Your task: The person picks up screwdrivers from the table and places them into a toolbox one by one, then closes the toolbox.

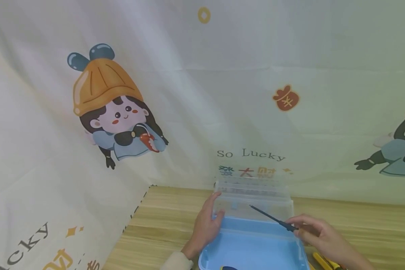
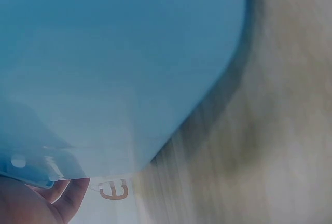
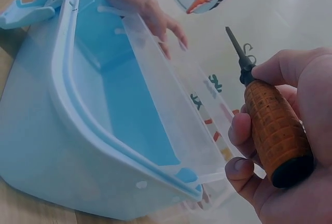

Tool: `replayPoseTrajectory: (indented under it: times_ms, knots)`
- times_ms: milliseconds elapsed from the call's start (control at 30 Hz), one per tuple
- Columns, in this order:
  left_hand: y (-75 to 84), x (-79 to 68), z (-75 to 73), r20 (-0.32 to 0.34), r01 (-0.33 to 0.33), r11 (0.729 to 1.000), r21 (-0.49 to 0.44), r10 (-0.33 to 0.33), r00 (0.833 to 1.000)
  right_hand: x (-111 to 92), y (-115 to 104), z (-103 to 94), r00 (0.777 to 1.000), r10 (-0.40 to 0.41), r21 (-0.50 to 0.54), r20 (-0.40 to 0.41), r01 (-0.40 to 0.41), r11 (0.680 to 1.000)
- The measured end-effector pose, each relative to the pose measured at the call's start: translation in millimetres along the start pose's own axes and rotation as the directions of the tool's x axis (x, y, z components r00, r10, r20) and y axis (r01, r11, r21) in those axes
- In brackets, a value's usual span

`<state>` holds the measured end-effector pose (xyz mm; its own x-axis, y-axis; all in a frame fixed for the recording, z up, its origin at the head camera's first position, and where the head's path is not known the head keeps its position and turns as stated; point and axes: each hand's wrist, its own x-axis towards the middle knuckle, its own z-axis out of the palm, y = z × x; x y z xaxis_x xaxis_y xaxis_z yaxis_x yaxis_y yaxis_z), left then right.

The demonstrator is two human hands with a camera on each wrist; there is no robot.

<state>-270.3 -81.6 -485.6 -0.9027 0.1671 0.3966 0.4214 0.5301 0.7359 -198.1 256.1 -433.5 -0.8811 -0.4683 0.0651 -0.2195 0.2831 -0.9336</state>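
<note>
A light blue plastic box (image 1: 253, 247) with a clear lid (image 1: 256, 208) swung up at its back stands on the table. My left hand (image 1: 207, 221) is at the box's back left corner, its fingers reaching along the lid's side edge. In the left wrist view, part of that hand (image 2: 36, 203) shows below the box wall. Over the right side of the box, my right hand (image 1: 318, 236) grips a screwdriver (image 3: 277, 130) by its orange, grid-textured handle with a black end. The dark, thin shaft points up and left, in front of the lid.
Yellow-handled tools (image 1: 322, 261) lie on the wooden table (image 1: 168, 221) right of the box, partly under my right forearm. A dark blue and yellow object (image 1: 228, 268) shows inside the box's near side. A light blue latch (image 3: 31, 12) sticks out in front. Printed cloth (image 1: 189, 93) hangs behind.
</note>
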Motion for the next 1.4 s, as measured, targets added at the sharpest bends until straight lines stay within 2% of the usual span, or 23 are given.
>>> replayPoseTrajectory:
  times_ms: [367,600,900,1067,1233,1333,1400]
  knots:
    - [0.0,-0.2,0.3,0.003,0.007,1.0,-0.006,-0.007,1.0,3.6,-2.2,10.2,0.999,0.039,-0.012,0.002,-0.039,0.999]
    - [-0.6,0.9,1.2,0.009,0.008,1.0,0.003,-0.008,1.0,5.1,1.2,12.5,0.998,-0.056,0.019,0.037,0.055,0.998]
    - [0.2,0.3,1.1,0.0,0.017,1.0,-0.003,-0.017,1.0,3.6,0.7,15.2,0.992,-0.107,0.06,0.059,0.103,0.993]
    - [-0.1,0.1,0.7,0.003,0.014,1.0,-0.004,-0.014,1.0,3.5,-1.2,16.0,0.995,-0.065,0.074,0.082,0.059,0.996]
    - [0.1,0.6,0.6,0.002,0.013,1.0,-0.009,-0.013,1.0,3.3,-3.6,18.0,0.994,0.012,0.066,0.112,-0.02,0.998]
    - [-0.1,0.8,0.8,-0.001,0.01,1.0,-0.011,-0.01,1.0,2.1,-3.8,20.3,0.993,0.02,0.044,0.112,-0.025,0.999]
    - [-0.3,0.9,0.9,-0.001,0.009,1.0,-0.011,-0.009,1.0,1.3,-3.1,21.8,0.993,-0.007,0.036,0.118,0.003,0.999]
